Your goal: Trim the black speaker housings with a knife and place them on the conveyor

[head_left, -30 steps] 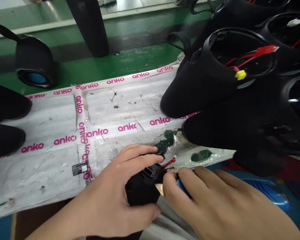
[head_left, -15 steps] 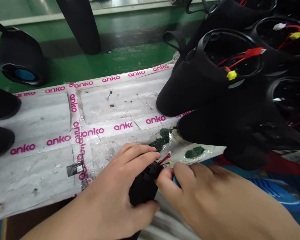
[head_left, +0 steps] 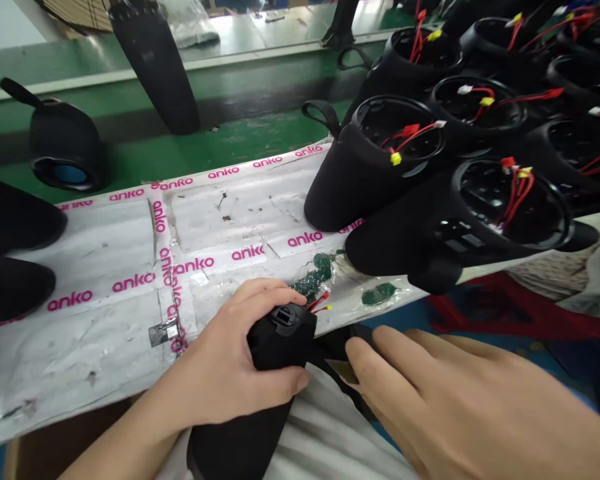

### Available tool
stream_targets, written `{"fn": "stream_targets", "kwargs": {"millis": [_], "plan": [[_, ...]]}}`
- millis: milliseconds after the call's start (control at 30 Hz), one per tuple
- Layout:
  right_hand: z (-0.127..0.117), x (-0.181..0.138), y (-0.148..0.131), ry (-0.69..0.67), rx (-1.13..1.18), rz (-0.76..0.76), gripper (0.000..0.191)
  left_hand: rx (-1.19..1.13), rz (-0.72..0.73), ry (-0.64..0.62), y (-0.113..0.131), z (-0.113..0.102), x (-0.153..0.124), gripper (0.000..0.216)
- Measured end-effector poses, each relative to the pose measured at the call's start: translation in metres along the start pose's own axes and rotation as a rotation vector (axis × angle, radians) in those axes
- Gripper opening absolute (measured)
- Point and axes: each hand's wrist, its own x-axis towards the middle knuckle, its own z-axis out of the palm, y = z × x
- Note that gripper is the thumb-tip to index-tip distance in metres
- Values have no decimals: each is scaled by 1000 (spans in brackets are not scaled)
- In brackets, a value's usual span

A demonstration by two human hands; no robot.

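My left hand (head_left: 235,360) wraps round the upper part of a black cloth-covered cylindrical speaker (head_left: 283,350), tilted at the table's near edge. Its end has a small rectangular socket, and thin red wires (head_left: 319,303) with a red and a yellow plug stick out beside it. To the right, my right hand (head_left: 430,387) is apart from the speaker's end, fingers bent and held together. A dark strap-like piece (head_left: 330,350) with a brownish patch lies at its fingertips; what the fingers hold is hidden underneath.
Open-ended black speaker housings (head_left: 380,167) with red wires and plugs crowd the right. More dark cylinders (head_left: 15,213) lie at the left. The white table covering (head_left: 230,213) bears pink "anko" tape and a small black label (head_left: 163,333). Behind runs a green conveyor belt (head_left: 260,120) carrying speakers.
My right hand has drawn away from the speaker's end toward the lower right. More of the speaker shows in my left hand, which keeps its hold. The view has shifted.
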Motion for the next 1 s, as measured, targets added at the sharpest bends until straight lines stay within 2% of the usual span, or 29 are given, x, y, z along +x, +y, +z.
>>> {"fn": "stream_targets", "kwargs": {"millis": [167,300,800,1000], "plan": [[19,13,-7,72,35,20,40,-3,-29,-19,0,2,0,62],[29,22,-9,69,28,35,39,-21,-34,-18,0,4,2,62],[35,16,-5,51,32,17,50,-25,-36,-10,3,3,5,62],[33,16,-6,49,20,3,48,-8,-6,-8,3,4,4,59]]}}
